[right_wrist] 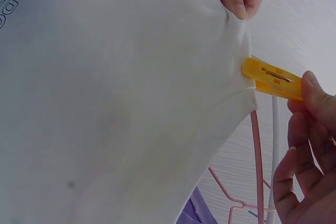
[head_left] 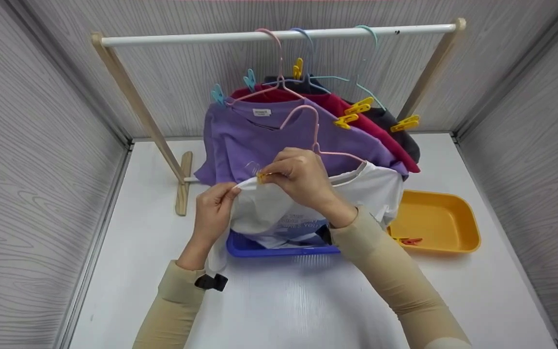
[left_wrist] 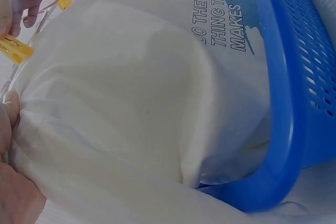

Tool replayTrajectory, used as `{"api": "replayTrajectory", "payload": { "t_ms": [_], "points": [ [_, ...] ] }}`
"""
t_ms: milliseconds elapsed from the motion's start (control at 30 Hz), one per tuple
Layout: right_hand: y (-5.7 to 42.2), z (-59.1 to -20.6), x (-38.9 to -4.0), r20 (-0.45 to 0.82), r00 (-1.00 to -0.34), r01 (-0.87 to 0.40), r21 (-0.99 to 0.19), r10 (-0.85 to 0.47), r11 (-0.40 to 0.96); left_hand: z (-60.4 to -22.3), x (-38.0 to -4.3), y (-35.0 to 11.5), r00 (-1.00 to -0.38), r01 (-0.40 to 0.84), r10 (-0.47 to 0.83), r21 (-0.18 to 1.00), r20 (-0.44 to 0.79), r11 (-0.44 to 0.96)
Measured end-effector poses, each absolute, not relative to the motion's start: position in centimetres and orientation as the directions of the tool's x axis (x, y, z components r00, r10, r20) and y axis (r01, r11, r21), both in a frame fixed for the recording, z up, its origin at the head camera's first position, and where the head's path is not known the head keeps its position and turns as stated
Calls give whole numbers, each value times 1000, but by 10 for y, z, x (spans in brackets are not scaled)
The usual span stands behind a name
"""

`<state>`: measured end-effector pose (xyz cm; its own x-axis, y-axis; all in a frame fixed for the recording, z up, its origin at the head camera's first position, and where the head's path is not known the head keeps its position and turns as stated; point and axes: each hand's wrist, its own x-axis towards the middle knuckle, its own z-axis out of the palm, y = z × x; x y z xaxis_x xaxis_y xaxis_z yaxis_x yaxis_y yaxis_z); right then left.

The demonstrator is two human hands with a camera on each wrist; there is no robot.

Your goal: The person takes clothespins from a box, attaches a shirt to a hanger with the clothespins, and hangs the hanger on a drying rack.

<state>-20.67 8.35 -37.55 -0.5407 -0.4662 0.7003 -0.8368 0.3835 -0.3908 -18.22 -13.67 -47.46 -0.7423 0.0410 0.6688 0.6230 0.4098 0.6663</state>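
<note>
A white T-shirt (head_left: pixel 259 208) with printed lettering is on a pink hanger (head_left: pixel 317 127), its lower part inside a blue basket (head_left: pixel 284 252). My left hand (head_left: pixel 213 211) pinches the shirt's upper edge near the shoulder. Just to its right, my right hand (head_left: pixel 303 179) pinches a yellow clothespin (right_wrist: pixel 273 78) between thumb and finger. In the right wrist view the clothespin's nose is on the shirt edge, beside the hanger's arm. The shirt covers much of the hanger's lower part.
Behind, a rack with a white rod (head_left: pixel 187 39) bears a purple shirt (head_left: pixel 230 140), a red garment (head_left: pixel 327 103) and a dark garment (head_left: pixel 388 121), with yellow and blue clothespins on them. At right, a yellow basin (head_left: pixel 439 218) contains a red clothespin (head_left: pixel 410 241).
</note>
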Motion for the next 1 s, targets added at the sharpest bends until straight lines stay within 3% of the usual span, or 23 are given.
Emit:
{"api": "replayTrajectory", "payload": {
  "t_ms": [267, 567, 1000],
  "points": [
    [80, -378, -207, 658, -549, -830, -358, -515, 428, -473, -182, -134, -738, 633, 53, 663, 672, 400],
    [85, -377, -203, 528, -600, -799, -353, -601, 487, -475, -182, -136, -728, 649, 71, 653, 682, 391],
    [113, -372, -195, 469, -610, -779, -501, -639, 376, -463, -179, -138, -735, 626, 29, 662, 677, 412]
  ]
}}
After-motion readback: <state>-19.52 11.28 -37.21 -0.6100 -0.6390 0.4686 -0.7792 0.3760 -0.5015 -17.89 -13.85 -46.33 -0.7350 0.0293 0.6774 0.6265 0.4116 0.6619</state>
